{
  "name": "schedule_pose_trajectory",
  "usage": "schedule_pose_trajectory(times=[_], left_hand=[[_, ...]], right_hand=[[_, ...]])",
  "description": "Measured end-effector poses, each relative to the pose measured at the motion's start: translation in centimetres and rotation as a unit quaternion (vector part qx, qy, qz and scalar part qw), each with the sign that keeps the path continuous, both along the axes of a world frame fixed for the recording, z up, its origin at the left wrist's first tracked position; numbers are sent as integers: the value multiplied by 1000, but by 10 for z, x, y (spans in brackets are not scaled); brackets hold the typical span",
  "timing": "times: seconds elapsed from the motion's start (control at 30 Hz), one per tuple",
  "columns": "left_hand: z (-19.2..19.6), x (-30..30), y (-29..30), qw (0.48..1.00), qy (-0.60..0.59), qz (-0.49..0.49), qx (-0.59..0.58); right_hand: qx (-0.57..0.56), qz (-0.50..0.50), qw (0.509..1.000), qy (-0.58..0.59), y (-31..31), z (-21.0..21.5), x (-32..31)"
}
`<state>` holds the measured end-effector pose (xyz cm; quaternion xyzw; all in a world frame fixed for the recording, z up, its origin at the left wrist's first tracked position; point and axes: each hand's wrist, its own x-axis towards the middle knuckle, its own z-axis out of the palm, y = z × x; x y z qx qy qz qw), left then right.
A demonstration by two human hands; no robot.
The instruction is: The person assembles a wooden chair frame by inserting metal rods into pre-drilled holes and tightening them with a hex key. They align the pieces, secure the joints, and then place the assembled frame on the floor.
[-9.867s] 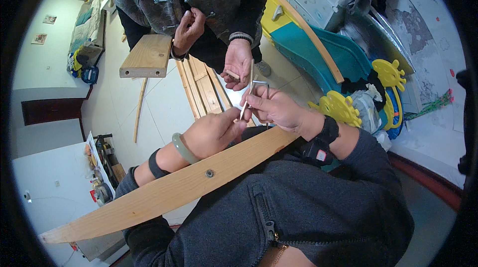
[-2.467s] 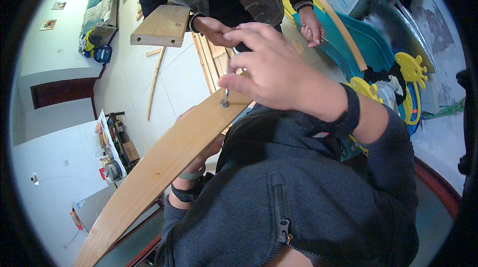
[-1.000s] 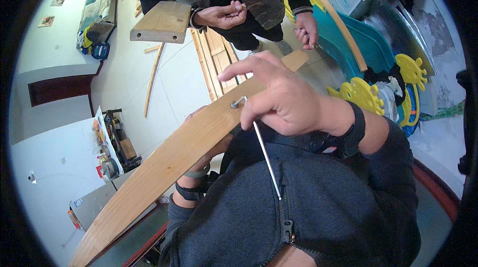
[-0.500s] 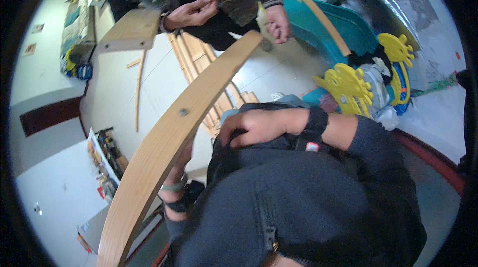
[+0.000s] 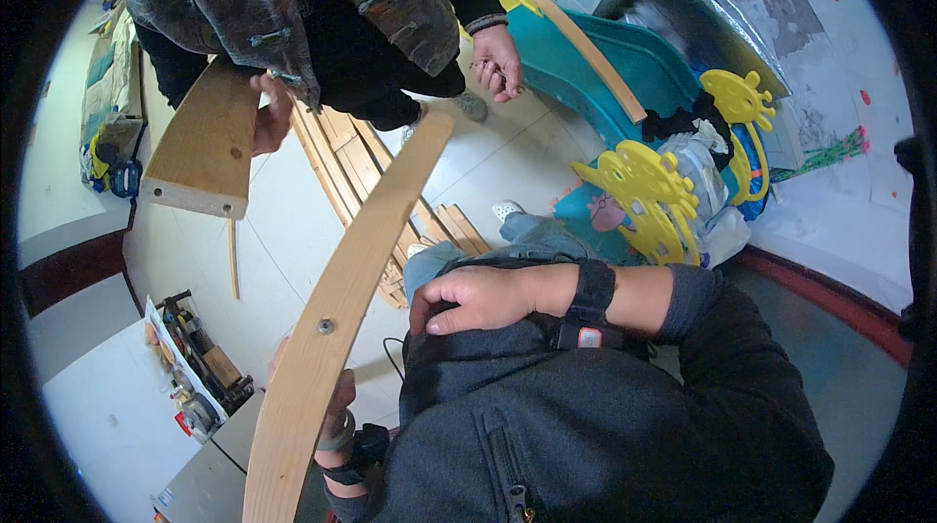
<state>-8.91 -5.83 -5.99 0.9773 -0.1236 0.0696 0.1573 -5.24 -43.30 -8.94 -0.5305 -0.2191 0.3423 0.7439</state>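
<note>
Behind the curved plank (image 5: 337,274), left hand (image 5: 337,404) grips it from underneath, fingers mostly hidden; right hand (image 5: 478,297) lies flat on the dark jacket (image 5: 586,425), fingers together, holding nothing; a bolt (image 5: 325,326) sits in the plank; opposite, another person's hand (image 5: 268,113) steadies a wooden block (image 5: 203,147).

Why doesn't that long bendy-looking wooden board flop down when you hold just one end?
The curved wooden board is probably stiff: it keeps its arc with only the left hand under its lower part. It looks thick and solid, so likely fairly heavy. Held low, its long upper end might swing or tip.
</note>
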Motion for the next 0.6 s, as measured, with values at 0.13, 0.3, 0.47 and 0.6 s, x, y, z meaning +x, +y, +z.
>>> schedule_pose_trajectory(times=[0.13,0.3,0.47,0.6], left_hand=[[24,0,-52,865,217,180,-415],[71,-3,-130,947,171,124,-242],[90,-1,-146,943,278,36,-177],[71,-9,-121,972,230,-18,-38]], right_hand=[[-56,-75,993,-69,-18,23,5],[-144,-324,811,-466,-37,64,15],[-178,-77,864,-464,-6,72,22],[-168,-79,896,-403,1,65,9]])
